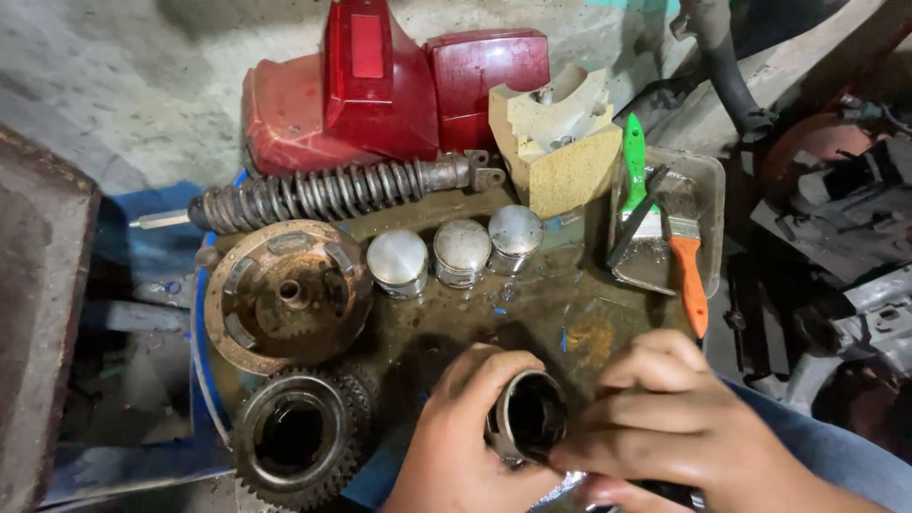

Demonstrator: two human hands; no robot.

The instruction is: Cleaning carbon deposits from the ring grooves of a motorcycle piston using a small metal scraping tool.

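My left hand (461,437) wraps around a hollow metal cylinder part (525,415), open end facing up, dark inside. My right hand (674,418) rests against its right rim, fingers curled, with something dark partly hidden under the palm. Both hands hover over a greasy round work surface (560,313). Behind them stand three shiny pistons (461,252) in a row.
A rusty clutch hub (288,294) and a toothed gear ring (296,435) lie at left. A coil shock absorber (332,193) lies across the back, before red plastic covers (380,85) and a tan block (560,138). A tray (708,180) with brushes sits at right.
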